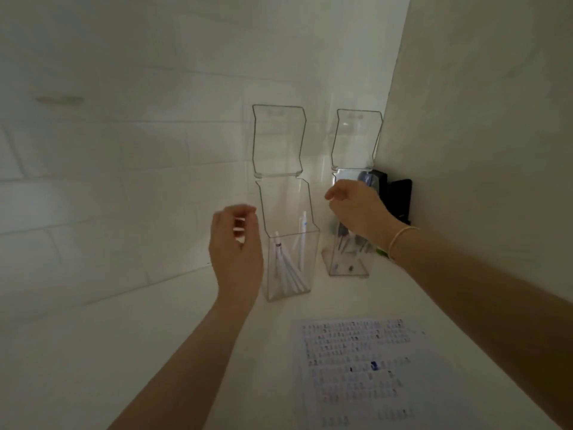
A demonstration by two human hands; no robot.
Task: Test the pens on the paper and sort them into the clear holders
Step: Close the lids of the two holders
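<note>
Two clear holders stand on the white counter against the tiled wall, both with hinged lids up. The left holder (290, 243) contains several white pens (286, 268). The right holder (348, 252) has darker pens (347, 240) inside. My left hand (235, 246) hovers just left of the left holder, fingers loosely curled, nothing visible in it. Above the opening of the right holder my right hand (356, 209) is raised, fingers loosely bent, with no pen visible in it. The test paper (372, 367) with scribble marks lies on the counter in front.
A black object (398, 197) stands in the corner behind the right holder, against the plain wall (480, 119) on the right. The counter (124, 352) extends to the left under the tiled wall.
</note>
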